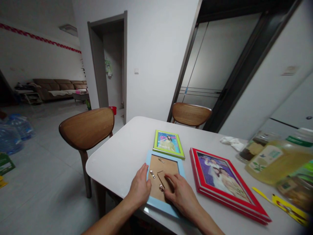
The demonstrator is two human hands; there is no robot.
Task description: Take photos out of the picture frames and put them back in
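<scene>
A light blue picture frame (181, 169) lies face down near the table's front edge, its brown backing board (168, 164) facing up. Small metal clips (152, 174) sit along the backing, and a thin bent wire stand lies on it. My left hand (140, 187) grips the frame's left side, thumb on the rim. Over the lower right of the backing, my right hand (181, 194) has its thumb and fingers apart. Its thumb tip is beside a lower metal clip (161, 188); whether they touch is hard to tell.
A green picture frame (181, 150) lies just beyond, and stacked red picture frames (231, 204) lie to the right. Farther right are a large bottle of yellow liquid (274, 160), jars, a yellow item (288, 209) and crumpled tissue (231, 141). Wooden chairs (89, 125) stand around the white table (117, 160).
</scene>
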